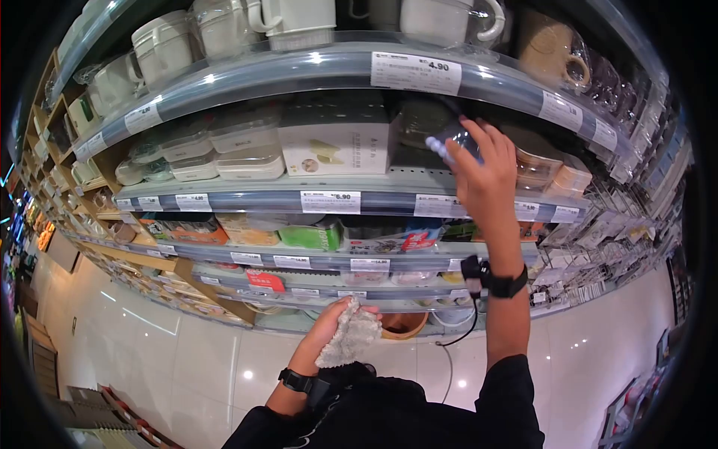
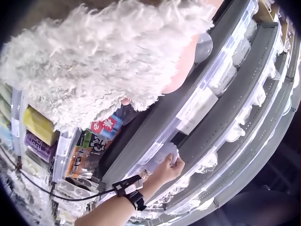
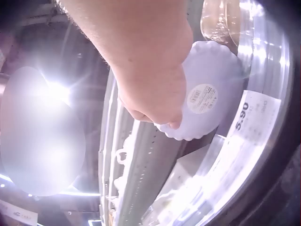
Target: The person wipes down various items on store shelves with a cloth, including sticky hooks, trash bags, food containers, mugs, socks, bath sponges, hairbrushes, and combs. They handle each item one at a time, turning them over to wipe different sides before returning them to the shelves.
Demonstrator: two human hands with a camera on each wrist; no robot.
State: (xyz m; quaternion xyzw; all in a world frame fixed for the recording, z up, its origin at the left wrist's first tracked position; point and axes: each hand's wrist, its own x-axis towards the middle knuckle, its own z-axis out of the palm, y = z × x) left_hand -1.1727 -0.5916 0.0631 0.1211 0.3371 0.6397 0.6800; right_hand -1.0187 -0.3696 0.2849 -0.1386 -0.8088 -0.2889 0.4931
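My right hand [image 1: 488, 168] is at the middle shelf in the head view, its fingers and thumb gripping the scalloped rim of a round, pale lavender dish [image 3: 218, 75]. In the right wrist view the dish's flat face shows a round white label [image 3: 202, 98], and the fingers cover part of its edge. Lower down, in front of the body, my left hand [image 1: 320, 335] holds a fluffy white cloth [image 1: 355, 334]. That cloth fills much of the left wrist view and hides most of the left fingers. Beyond it, the right hand with the dish [image 2: 162, 154] shows again.
A white box with a green picture [image 1: 334, 142] stands left of the right hand, beside clear lidded containers [image 1: 249, 153]. Stacked packs [image 1: 540, 165] sit to the right. The upper shelf edge [image 1: 329, 75], with cups [image 1: 299, 22] above, overhangs. A cable [image 1: 470, 329] hangs from the right wrist.
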